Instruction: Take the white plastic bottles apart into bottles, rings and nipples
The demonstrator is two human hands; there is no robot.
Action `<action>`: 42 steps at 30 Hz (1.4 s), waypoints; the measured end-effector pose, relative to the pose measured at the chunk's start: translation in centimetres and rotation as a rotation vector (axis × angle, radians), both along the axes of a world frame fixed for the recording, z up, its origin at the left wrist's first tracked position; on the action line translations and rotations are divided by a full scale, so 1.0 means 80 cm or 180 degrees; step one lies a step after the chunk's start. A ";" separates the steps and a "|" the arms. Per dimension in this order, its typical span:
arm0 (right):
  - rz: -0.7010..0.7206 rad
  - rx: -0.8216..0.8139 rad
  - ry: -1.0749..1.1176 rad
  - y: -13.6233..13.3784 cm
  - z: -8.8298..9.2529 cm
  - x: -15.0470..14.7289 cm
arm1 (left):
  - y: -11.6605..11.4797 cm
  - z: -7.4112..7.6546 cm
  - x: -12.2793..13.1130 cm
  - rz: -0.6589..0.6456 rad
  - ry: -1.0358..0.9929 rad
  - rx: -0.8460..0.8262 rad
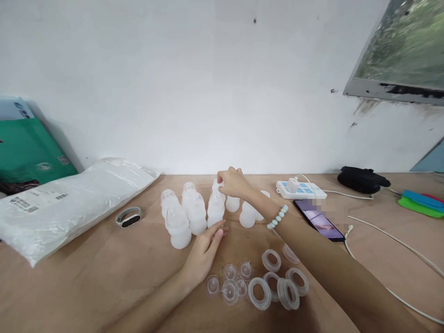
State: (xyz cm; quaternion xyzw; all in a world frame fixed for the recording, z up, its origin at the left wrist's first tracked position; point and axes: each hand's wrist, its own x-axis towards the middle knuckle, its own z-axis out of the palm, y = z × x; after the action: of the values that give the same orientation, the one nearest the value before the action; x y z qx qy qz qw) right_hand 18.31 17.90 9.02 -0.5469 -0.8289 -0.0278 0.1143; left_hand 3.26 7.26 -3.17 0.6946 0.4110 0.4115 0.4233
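Observation:
Several small, milky-white baby bottles with clear domed caps stand grouped mid-table, such as the front-left bottle (181,237). My right hand (234,182) reaches to the back of the group, its fingers closed on the domed cap (218,186) of a far bottle. Beside the nearest capped bottle (215,213), my left hand (206,249) rests low with its fingers stretched out and holds nothing. More rounded white bottle bodies (247,216), without caps, stand beneath my right wrist. In front lie several clear teats (230,291) and translucent collar rings (259,294).
A white plastic parcel (76,199) and grey fitness band (129,217) lie left, near a green package (34,148). On the right are a power strip (314,191), phone (321,221), white cable (391,236) and black case (362,179). A wall borders the table's back.

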 end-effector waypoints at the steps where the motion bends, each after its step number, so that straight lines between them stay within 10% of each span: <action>1: -0.0006 -0.0060 -0.0075 0.006 0.000 -0.003 | 0.000 0.000 0.000 -0.0003 0.0005 -0.0004; 12: 0.0533 -0.0283 -0.0067 0.017 0.007 0.011 | 0.000 -0.001 0.001 -0.0033 0.0051 0.0001; 42: 0.0775 -0.0025 0.0487 -0.098 0.014 0.079 | 0.004 -0.006 0.001 -0.0052 0.0685 0.0160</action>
State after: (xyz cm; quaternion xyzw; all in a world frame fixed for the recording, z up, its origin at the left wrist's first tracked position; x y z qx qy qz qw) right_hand 24.61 10.06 10.14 -0.4432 -0.8781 0.0313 0.1775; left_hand 3.38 7.56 -3.65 0.7485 0.4380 0.3413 0.3624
